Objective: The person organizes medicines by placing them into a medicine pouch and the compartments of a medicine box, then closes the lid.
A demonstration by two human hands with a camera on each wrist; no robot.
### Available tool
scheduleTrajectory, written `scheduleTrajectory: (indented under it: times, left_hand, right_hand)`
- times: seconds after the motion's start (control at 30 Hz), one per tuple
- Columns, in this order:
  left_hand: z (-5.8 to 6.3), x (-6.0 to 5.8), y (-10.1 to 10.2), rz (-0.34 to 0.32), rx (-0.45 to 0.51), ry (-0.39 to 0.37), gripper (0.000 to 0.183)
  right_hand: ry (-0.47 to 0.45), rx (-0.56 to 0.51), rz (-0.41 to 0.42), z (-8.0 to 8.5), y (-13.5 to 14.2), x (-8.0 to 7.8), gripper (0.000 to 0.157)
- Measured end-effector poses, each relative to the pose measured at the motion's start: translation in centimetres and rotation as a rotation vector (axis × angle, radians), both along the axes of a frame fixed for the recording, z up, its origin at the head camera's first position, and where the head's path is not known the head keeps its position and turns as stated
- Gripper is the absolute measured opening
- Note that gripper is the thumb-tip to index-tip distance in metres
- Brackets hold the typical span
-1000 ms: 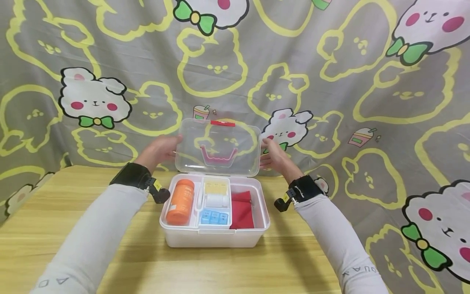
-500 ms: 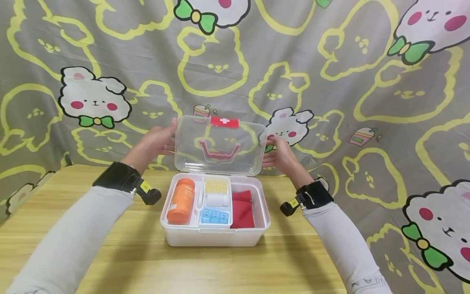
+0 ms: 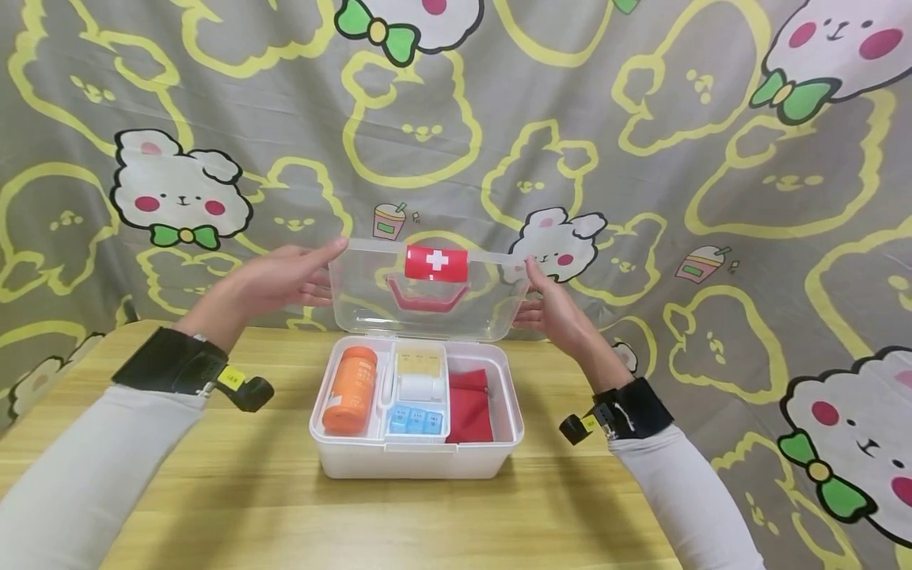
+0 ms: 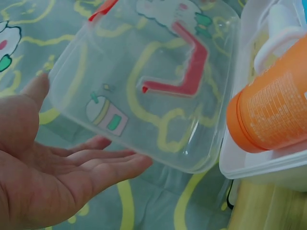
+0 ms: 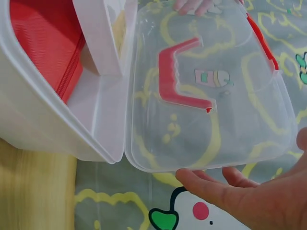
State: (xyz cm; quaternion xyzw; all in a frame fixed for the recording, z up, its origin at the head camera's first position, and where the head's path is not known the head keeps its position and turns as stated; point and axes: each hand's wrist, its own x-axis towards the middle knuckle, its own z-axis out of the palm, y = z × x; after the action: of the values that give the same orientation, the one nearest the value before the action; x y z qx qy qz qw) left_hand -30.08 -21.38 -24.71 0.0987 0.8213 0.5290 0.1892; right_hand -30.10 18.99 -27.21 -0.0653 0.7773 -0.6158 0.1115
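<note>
A white first-aid box [image 3: 416, 461] stands on the table with its clear lid [image 3: 363, 297] raised at the back. On the lid are a red latch with a white cross [image 3: 436, 264] and a pink-red handle [image 3: 427, 301]. My left hand [image 3: 274, 279] touches the lid's left edge, its thumb at the upper corner. In the left wrist view its fingers [image 4: 120, 170] are nearly straight. At the opposite edge my right hand [image 3: 559, 313] touches the lid, thumb near the top corner and fingers extended beside it. Neither hand curls round the lid.
Inside the box lie an orange bottle [image 3: 351, 389], a blue pill organizer [image 3: 416, 420], a white roll [image 3: 419, 388] and a red zip pouch [image 3: 470, 408]. A patterned curtain [image 3: 299, 103] hangs behind the wooden table [image 3: 399, 526].
The lid has tilted forward, toward me, and its red latch now shows its face. Both hands have come nearer with it, my left wrist shifting left and my right wrist right.
</note>
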Motion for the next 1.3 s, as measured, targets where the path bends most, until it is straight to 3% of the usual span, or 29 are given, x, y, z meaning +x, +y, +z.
scheduleTrajectory:
  times: [0.17, 0.3, 0.5, 0.6, 0.83, 1.0, 1.3]
  left_hand:
    - [-0.1, 0.8, -0.8, -0.054, -0.071, 0.025, 0.104]
    - [-0.3, 1.3, -1.0, -0.101, -0.089, 0.050, 0.097]
    - [-0.6, 1.9, -1.4, -0.130, -0.066, 0.055, 0.090]
    - [-0.8, 2.2, -1.6, -0.134, -0.041, 0.048, 0.085]
    - [-0.9, 2.9, -1.9, -0.147, -0.061, 0.054, 0.081]
    - [-0.7, 3.1, -2.1, -0.161, -0.073, 0.060, 0.080]
    - [-0.6, 3.2, -2.3, -0.175, -0.047, 0.057, 0.074]
  right_hand:
    - [0.040, -0.003, 0.041, 0.1, 0.0, 1.2, 0.081]
    - [0.096, -0.001, 0.001, 0.1, 0.1, 2.2, 0.069]
    - [0.341, 0.176, -0.153, 0.9, -0.4, 3.9, 0.050]
    - [0.476, 0.282, -0.185, 1.3, -1.1, 4.7, 0.047]
    - [0.621, 0.513, -0.192, 1.6, -2.9, 6.7, 0.058]
    - [0.785, 0.649, -0.159, 1.3, -4.7, 8.0, 0.070]
    - [1.073, 0.758, -0.120, -0.7, -6.0, 8.6, 0.078]
